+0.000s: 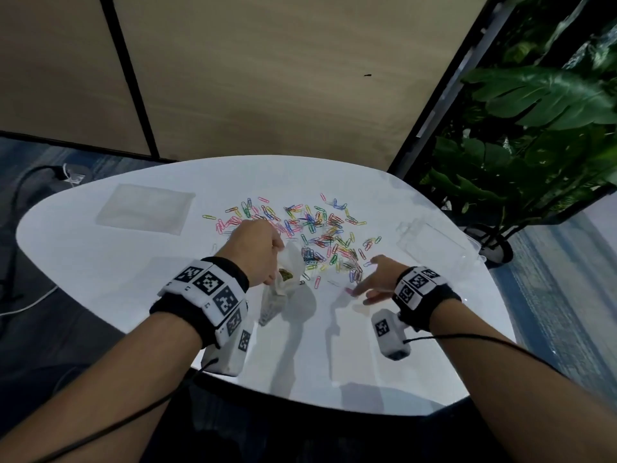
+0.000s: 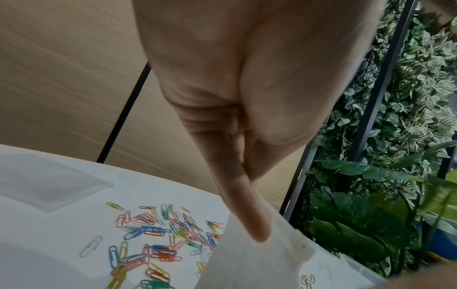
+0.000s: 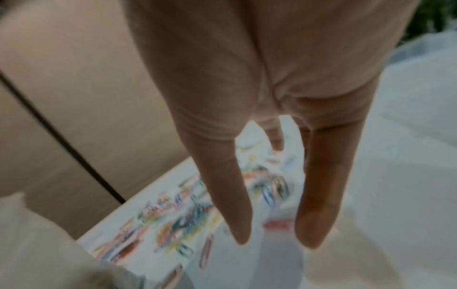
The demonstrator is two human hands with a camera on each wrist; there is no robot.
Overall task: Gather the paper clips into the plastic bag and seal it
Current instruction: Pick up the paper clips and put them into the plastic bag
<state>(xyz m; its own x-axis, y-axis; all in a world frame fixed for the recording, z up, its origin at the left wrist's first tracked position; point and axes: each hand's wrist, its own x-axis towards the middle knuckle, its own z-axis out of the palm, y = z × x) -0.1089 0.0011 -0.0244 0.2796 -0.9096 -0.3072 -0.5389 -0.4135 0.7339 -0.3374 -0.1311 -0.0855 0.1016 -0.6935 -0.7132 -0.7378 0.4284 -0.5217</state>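
Note:
Many coloured paper clips (image 1: 317, 228) lie scattered across the middle of the white table (image 1: 100, 262). My left hand (image 1: 267, 259) holds a crumpled clear plastic bag (image 1: 283, 285) upright by its mouth, just left of the clips' near edge. In the left wrist view a finger and thumb (image 2: 257, 228) pinch the bag's rim (image 2: 247, 260), with paper clips (image 2: 153, 244) spread behind. My right hand (image 1: 367, 275) is low over the table with fingers spread, their tips beside a lone pink clip (image 1: 349, 291). The blurred right wrist view shows the pink clip (image 3: 278, 224) between the straight fingertips (image 3: 241, 234), not gripped.
A second flat plastic bag (image 1: 145, 213) lies at the table's far left. An open clear plastic box (image 1: 437, 242) sits at the right edge. Leafy plants (image 1: 534, 128) stand beyond the right side. A wood-panel wall is behind, and cables run along the floor at left.

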